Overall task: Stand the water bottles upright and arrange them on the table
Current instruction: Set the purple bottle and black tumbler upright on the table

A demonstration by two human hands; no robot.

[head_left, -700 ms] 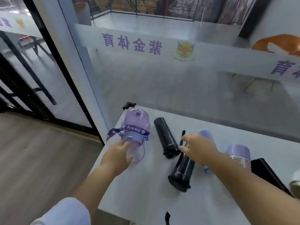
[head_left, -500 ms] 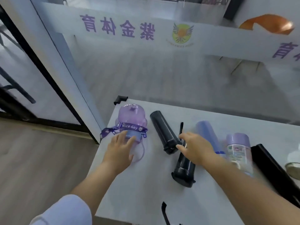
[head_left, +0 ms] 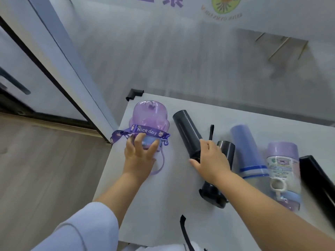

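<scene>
Several bottles lie on their sides on the white table (head_left: 163, 205). At the far left corner, my left hand (head_left: 139, 156) curls its fingers around the lid end of the clear purple bottle (head_left: 149, 115), just below its "Nice day" strap. My right hand (head_left: 211, 160) has thumb and forefinger around the near end of a black bottle (head_left: 186, 129). Its palm covers the middle of a second black bottle (head_left: 213, 194). To the right lie a translucent blue bottle (head_left: 248, 151) and a pastel bottle with a lilac lid (head_left: 282, 171).
A black object (head_left: 319, 189) lies at the right edge. One black strap (head_left: 184, 230) hangs at the near edge and another black strap (head_left: 211, 132) lies between the bottles. A glass wall stands right behind the table, whose left edge drops to the wooden floor (head_left: 45, 169).
The view has tilted down and closer. My left hand has closed around the purple bottle's lid. My right hand has shifted left from the second black bottle onto the first one's end.
</scene>
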